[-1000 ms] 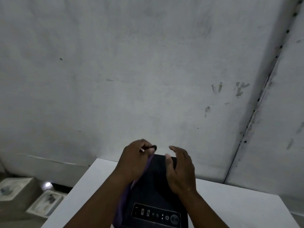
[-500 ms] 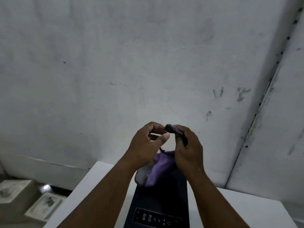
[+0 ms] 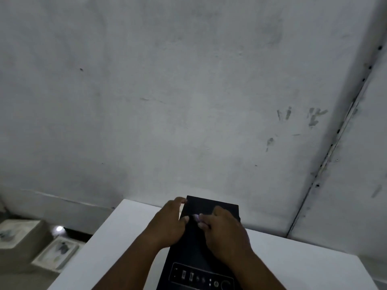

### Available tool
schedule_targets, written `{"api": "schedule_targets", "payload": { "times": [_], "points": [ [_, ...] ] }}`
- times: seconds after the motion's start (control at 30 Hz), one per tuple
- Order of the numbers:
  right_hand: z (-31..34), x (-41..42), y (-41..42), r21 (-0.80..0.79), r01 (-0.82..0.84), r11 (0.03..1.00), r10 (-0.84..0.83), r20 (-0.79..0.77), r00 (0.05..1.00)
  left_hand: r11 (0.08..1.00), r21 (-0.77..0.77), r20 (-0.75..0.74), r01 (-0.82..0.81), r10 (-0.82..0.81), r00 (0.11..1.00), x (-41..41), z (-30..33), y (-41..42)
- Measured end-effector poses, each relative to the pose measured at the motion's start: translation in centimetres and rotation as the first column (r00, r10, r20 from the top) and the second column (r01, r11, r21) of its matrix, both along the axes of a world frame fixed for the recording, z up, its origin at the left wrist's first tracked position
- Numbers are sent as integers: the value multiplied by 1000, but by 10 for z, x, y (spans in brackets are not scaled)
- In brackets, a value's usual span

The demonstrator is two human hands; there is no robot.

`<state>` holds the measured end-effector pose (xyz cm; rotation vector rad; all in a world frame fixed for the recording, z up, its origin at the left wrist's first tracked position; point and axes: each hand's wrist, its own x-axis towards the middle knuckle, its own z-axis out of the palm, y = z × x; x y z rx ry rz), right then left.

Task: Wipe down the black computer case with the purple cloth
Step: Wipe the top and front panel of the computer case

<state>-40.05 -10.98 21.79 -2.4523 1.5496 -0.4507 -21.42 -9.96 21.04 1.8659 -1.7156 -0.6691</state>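
On top of the white table [image 3: 129, 233], item one: black computer case [image 3: 211, 208], lying flat, both your hands over its upper face. Long axis runs from you toward the wall; the button-and-port strip sits at your end, the far short edge points at the wall.

Item two: left hand [image 3: 167, 225], fingers curled at the case's left edge; whether they grip anything you cannot tell.

Item three: right hand [image 3: 225, 233], fingers bent on the top panel, a small pale blurred thing at the fingertips, possibly a scrap of purple cloth [image 3: 196, 217], not certain.

Progress, as judged: no clear sign of which faces are wiped; count the sides and the control end as outstanding
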Motion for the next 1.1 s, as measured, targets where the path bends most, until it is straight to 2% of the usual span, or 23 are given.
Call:
{"api": "schedule_targets", "payload": {
  "times": [0.17,0.37,0.43,0.57,0.77,0.83,0.97,1.03,1.1],
  "points": [
    [-5,-11,-8,24,39,999,-41,88,995,998,-12,-127,-56,54,990,1,-27,2],
    [-5,-1,-4,-53,69,996,-62,124,990,997,-21,-287,-71,62,956,2,-33,3],
    [-7,2,14,-35,4,999,-1,102,995,998,-29,-297,-50,40,954,5,-36,3],
    [-8,-5,37,22,-144,989,137,184,973,999,-37,-349,-35,20,937,8,-36,1],
    [2,-2,20,5,11,1000,-12,198,980,1000,-18,-398,2,-9,917,14,-32,1],
    [1,2,28,39,-12,999,3,202,979,1000,-17,-411,-1,-6,912,15,-32,1],
    [-6,1,48,97,-175,980,145,262,954,1000,-13,-450,-13,6,893,14,-33,1],
    [-5,-4,45,111,-167,980,132,267,955,1000,-20,-449,-19,8,893,14,-33,2],
    [-2,-7,38,87,-83,993,58,257,965,999,-27,-437,-19,5,899,13,-33,3]
  ]
}}
